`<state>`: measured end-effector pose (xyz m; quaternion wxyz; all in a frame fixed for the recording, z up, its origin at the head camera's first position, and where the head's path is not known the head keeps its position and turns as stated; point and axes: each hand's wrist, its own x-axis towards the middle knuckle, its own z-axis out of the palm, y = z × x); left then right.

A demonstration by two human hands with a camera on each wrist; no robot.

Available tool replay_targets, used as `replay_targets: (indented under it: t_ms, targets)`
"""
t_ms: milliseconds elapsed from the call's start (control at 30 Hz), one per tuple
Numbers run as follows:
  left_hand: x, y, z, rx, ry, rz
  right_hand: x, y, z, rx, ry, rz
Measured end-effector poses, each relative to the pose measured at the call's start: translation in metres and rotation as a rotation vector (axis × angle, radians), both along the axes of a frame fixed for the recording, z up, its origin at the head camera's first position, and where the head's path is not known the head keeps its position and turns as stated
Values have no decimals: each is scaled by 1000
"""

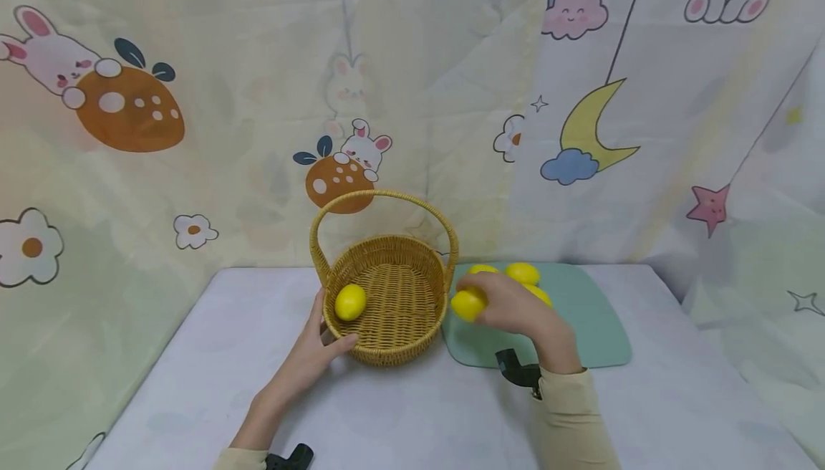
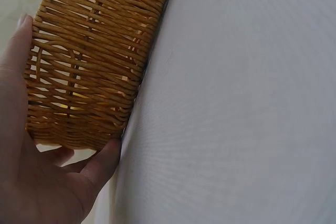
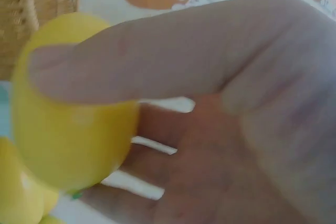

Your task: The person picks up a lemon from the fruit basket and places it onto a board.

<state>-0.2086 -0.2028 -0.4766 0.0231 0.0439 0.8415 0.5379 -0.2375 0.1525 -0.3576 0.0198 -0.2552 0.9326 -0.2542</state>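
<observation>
A round wicker basket (image 1: 393, 355) with a tall arched handle stands on the white table. One lemon (image 1: 351, 302) lies inside it at the left. My left hand (image 1: 308, 355) grips the basket's left side, thumb over the near rim; the left wrist view shows the fingers against the woven wall (image 2: 89, 61). Between thumb and fingers, my right hand (image 1: 515, 305) holds a second lemon (image 3: 79, 140), just right of the basket's rim and over the green mat. Several more lemons (image 1: 522, 273) lie on the mat behind that hand, partly hidden by it.
The pale green mat (image 1: 593, 334) lies right of the basket. A white cloth covers the table (image 1: 399, 420). Close behind the table hangs a printed fabric backdrop (image 1: 258, 133) with cartoon rabbits, fruit and a moon. A black wrist mount (image 1: 515, 370) sits beside the right sleeve.
</observation>
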Motion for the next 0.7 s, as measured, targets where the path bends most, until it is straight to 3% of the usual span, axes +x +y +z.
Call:
replay_targets:
  t_ms: [300, 567, 700]
  targets:
    - [-1, 2, -1, 9, -2, -8, 1, 22, -9, 65, -102, -56]
    - [0, 1, -1, -2, -10, 0, 3, 33, -22, 61, -179, -69]
    - [-2, 0, -1, -3, -3, -2, 5, 33, -30, 68, -168, -59]
